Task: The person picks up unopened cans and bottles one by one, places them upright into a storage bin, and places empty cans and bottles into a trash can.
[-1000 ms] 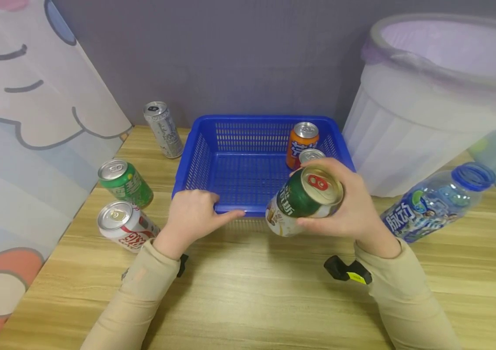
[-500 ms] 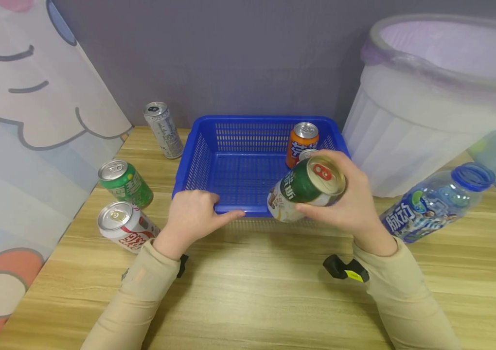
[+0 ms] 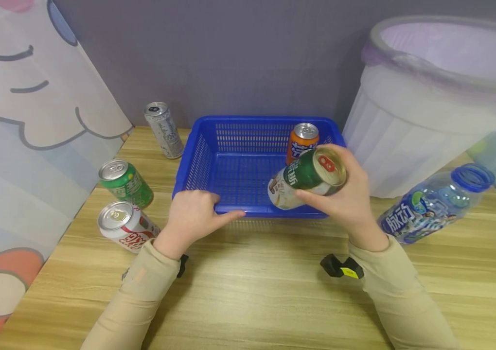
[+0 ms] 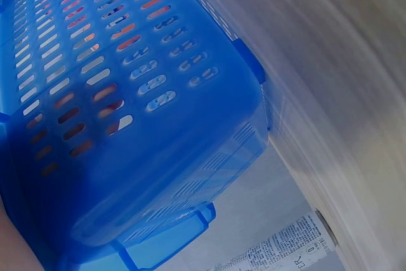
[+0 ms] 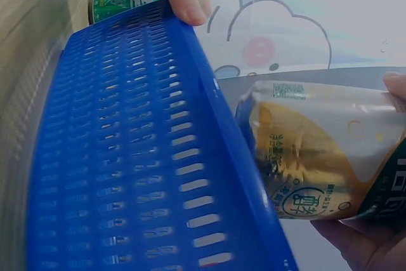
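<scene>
My left hand (image 3: pixel 193 214) grips the front left rim of the blue plastic basket (image 3: pixel 258 211), its thumb lying along the front edge. In my right hand (image 3: pixel 348 199) is a green and white drink can (image 3: pixel 293 180) with a gold lid, tilted over the basket's front right rim. The right wrist view shows the base of this drink can (image 5: pixel 323 150) just above the basket rim (image 5: pixel 231 138). An orange soda can (image 3: pixel 302 143) stands inside the basket at the back right. Another can seen there earlier is now hidden behind the held one.
A silver can (image 3: pixel 164 130), a green can (image 3: pixel 126 183) and a white and red can (image 3: pixel 127 226) stand left of the basket. On the right are a blue-capped plastic bottle (image 3: pixel 436 206) and a tall white bin (image 3: pixel 418 116). A grey wall (image 3: pixel 248 58) borders the table behind.
My right hand has moved the drink can up and away from me, from in front of the basket to over its front rim, tilting it further. The left hand has stayed put.
</scene>
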Available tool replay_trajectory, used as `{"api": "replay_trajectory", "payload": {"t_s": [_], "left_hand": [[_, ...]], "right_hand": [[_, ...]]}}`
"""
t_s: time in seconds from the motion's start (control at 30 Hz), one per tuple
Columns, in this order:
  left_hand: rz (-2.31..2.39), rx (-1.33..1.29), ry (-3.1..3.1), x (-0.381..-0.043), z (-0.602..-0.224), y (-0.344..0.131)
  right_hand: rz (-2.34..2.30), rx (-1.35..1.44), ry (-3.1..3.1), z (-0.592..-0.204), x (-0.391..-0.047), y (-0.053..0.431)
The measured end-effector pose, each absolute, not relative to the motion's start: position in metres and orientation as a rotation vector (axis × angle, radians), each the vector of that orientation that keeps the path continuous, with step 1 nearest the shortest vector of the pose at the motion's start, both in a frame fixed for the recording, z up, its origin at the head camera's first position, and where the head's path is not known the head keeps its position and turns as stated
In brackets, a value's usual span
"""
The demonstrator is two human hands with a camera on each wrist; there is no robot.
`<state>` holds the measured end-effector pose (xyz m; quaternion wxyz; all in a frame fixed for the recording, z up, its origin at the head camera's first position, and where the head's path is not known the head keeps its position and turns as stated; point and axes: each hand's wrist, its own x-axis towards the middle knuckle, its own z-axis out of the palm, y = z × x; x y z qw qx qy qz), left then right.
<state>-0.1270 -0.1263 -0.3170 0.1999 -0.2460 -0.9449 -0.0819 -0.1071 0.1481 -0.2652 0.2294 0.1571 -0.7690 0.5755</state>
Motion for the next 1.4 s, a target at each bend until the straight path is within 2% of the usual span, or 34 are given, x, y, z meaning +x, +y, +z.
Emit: {"api": "replay_trajectory", "payload": {"t_s": [0.4,1.03,1.4], "left_hand": [[-0.21,-0.693,-2.644,-0.127,-0.317,-0.128],[-0.198,-0.693,-2.667,-0.127,-0.314,-0.127],[-0.22,-0.691,-2.655,-0.126,-0.316,-0.126]], "right_hand": [[1.531,0.363,-2.154,-0.277,-0.115,0.14],[1.447,0.51,-2.186,-0.296,-0.126,0.132],[1.385,0.451,-2.27,-0.297,-0.124,0.131]]}}
